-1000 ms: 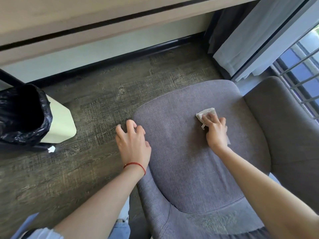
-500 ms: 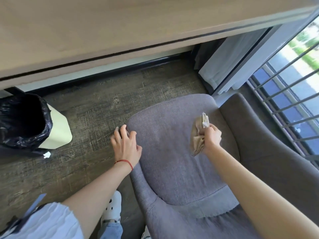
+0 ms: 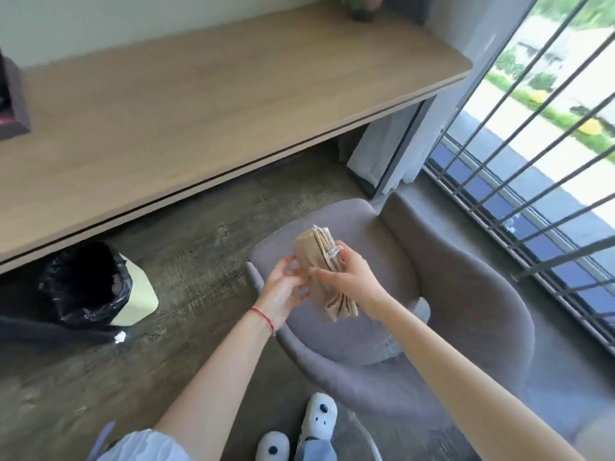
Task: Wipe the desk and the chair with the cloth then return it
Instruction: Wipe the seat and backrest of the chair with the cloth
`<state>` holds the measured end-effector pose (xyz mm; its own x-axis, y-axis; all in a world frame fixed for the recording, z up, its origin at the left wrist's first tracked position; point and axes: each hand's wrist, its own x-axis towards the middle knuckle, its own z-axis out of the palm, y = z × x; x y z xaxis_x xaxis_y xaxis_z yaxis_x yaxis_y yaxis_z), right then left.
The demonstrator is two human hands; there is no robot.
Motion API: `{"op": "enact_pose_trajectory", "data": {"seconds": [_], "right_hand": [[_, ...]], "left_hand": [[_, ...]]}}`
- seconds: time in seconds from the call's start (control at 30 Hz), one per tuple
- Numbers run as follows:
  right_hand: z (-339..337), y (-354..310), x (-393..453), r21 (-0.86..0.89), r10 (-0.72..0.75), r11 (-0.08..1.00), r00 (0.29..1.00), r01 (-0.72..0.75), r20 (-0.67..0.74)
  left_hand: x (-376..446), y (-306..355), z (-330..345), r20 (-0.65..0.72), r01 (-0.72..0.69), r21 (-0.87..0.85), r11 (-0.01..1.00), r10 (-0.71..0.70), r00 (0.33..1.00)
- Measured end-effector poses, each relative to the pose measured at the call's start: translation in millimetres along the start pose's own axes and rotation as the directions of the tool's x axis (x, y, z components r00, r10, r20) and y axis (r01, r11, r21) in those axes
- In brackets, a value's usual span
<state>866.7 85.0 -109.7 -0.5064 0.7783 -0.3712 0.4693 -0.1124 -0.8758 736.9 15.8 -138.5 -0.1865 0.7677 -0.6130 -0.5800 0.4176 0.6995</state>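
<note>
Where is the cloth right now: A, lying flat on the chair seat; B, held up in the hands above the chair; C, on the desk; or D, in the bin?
B: the folded beige cloth is gripped by the right hand, with the left hand touching its side, lifted clear above the grey chair seat.

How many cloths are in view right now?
1. The folded beige cloth is held above the chair seat, gripped by the right hand with the left hand touching it. Others may lie outside the frame.
</note>
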Motion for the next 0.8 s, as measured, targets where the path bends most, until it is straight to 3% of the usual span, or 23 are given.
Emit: {"op": "enact_pose_trajectory", "data": {"seconds": [0.1, 0.2, 0.27, 0.37, 0.47, 0.5, 0.57, 0.6, 0.8], "right_hand": [[-2, -1, -37, -0.195, -0.098, 0.977, 0.992, 0.082, -0.075], [-17, 6, -75, -0.147, -0.129, 0.984, 0.968, 0.099, -0.217], [-41, 10, -98, -0.134, -0.124, 0.988, 0.933, 0.083, -0.338], [-90, 16, -124, -0.146, -0.095, 0.989, 0.893, 0.034, -0.439], [-139, 25, -135, -0.191, -0.075, 0.981, 0.868, -0.023, -0.49], [-151, 29, -140, -0.199, -0.062, 0.979, 0.86, -0.046, -0.506], [-169, 39, -152, -0.187, -0.043, 0.98, 0.84, -0.07, -0.54], [-174, 45, -160, -0.175, -0.041, 0.982, 0.828, -0.069, -0.56], [-180, 92, -211, -0.041, -0.025, 0.999, 0.693, -0.007, -0.721]], "left_hand": [[-27, 1, 7, 0.112, -0.049, 0.128, 0.991, 0.035, 0.993], [-54, -2, 20, 0.207, -0.074, 0.222, 0.972, 0.028, 0.978], [-67, -11, 29, 0.218, -0.091, 0.383, 0.919, 0.006, 0.976], [-78, -39, 35, 0.269, -0.151, 0.696, 0.702, -0.059, 0.961], [-82, -74, 44, 0.338, -0.224, 0.847, 0.483, -0.161, 0.927], [-83, -87, 50, 0.375, -0.288, 0.883, 0.372, -0.187, 0.908], [-84, -110, 68, 0.47, -0.472, 0.88, 0.048, -0.225, 0.854], [-86, -121, 78, 0.504, -0.527, 0.849, -0.047, -0.232, 0.832], [-86, -148, 121, 0.493, -0.501, 0.826, -0.258, -0.1, 0.864]]}}
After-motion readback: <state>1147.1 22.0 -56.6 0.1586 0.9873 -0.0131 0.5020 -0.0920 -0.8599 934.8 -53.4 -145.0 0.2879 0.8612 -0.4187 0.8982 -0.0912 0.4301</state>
